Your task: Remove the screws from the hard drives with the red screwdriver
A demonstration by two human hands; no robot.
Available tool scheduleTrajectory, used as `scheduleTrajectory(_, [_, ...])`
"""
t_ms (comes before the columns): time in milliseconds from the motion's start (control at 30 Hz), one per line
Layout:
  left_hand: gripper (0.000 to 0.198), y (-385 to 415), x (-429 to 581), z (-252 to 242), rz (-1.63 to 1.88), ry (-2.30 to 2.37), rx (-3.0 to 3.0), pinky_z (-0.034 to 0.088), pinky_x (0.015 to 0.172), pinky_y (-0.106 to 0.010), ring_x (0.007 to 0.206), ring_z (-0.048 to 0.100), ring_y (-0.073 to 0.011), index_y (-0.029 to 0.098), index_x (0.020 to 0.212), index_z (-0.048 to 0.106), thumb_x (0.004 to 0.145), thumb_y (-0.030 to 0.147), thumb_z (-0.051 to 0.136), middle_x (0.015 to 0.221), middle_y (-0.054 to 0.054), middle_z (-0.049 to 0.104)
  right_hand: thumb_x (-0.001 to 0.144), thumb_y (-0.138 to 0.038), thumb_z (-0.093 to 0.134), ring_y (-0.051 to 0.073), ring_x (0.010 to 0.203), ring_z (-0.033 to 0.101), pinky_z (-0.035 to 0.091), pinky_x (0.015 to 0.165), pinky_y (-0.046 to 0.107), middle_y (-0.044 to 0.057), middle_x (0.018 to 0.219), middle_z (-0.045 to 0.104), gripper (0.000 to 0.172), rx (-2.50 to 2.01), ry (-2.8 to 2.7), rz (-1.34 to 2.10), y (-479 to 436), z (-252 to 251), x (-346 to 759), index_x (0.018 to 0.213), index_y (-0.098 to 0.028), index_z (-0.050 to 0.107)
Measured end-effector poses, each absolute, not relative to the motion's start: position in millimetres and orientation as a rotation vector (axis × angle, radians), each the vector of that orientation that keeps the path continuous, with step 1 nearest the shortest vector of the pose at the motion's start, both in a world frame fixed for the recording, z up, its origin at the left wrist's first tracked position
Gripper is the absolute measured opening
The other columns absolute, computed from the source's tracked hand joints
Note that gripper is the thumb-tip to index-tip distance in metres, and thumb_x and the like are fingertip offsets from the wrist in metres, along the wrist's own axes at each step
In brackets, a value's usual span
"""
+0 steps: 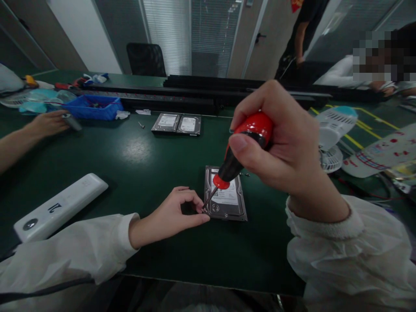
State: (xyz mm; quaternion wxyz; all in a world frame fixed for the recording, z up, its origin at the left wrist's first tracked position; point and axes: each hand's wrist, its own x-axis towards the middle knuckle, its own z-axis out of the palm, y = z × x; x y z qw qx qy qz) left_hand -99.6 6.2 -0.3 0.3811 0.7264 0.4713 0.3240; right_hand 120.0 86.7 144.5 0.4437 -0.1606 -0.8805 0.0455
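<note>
A hard drive (227, 208) lies flat, label up, on the green table in front of me. My right hand (282, 147) is wrapped round the red and black handle of a screwdriver (230, 167), which slants down to the left. Its tip meets the drive's near left corner. My left hand (175, 212) is at that same corner, thumb and fingertips pinched close around the screwdriver's tip. Whatever sits between those fingertips is too small to make out. Some tiny screws (247, 175) lie just beyond the drive's right side, partly behind the screwdriver and my right hand.
Two more hard drives (176, 124) lie side by side farther back. A blue basket (94, 107) stands at the back left, near another person's hand (50, 123) holding a grey object. A white device marked 21 (61, 206) is at left; white fans (334, 125) stand at right.
</note>
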Motion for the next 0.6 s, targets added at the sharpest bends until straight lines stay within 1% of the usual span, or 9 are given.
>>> scheduleTrajectory(167, [0.021,7.4,-98.2,3.2,0.842,1.203,1.841,0.041,0.113,-0.047,0.088,0.068,-0.0213,0.022,0.080,0.069,0.087,0.038,0.080,0.085,0.000,0.075,0.103,-0.042,0.053,0.010,0.074,0.054,0.049,0.071,0.026,-0.002,0.094,0.059,0.020,-0.487,-2.203,0.085,86.3,145.5,121.4,0.100,-0.023,0.056])
scheduleTrajectory(300, [0.019,7.7,-98.2,4.3,0.856,1.196,1.823,0.041,0.114,-0.048,0.084,0.068,-0.0199,0.021,0.079,0.070,0.089,0.036,0.078,0.084,0.001,0.075,0.101,-0.046,0.054,0.011,0.073,0.054,0.051,0.070,0.027,-0.001,0.090,0.056,0.023,-0.516,-2.179,0.046,85.6,146.3,123.2,0.099,-0.024,0.058])
scheduleTrajectory(433, [0.016,8.5,-100.0,2.5,0.884,1.181,1.831,0.040,0.114,-0.048,0.084,0.070,-0.0196,0.022,0.080,0.072,0.090,0.034,0.078,0.084,0.002,0.076,0.101,-0.043,0.055,0.011,0.073,0.054,0.051,0.071,0.027,-0.002,0.090,0.057,0.020,-0.518,-2.173,0.048,86.0,147.4,124.0,0.098,-0.024,0.058])
scheduleTrajectory(600, [0.015,10.7,-100.5,-1.0,0.891,1.180,1.852,0.035,0.118,-0.050,0.082,0.072,-0.0190,0.023,0.081,0.074,0.090,0.034,0.078,0.085,0.003,0.078,0.102,-0.040,0.056,0.011,0.072,0.050,0.048,0.070,0.026,-0.002,0.090,0.057,0.018,-0.499,-2.178,0.079,85.8,148.3,123.4,0.098,-0.023,0.057])
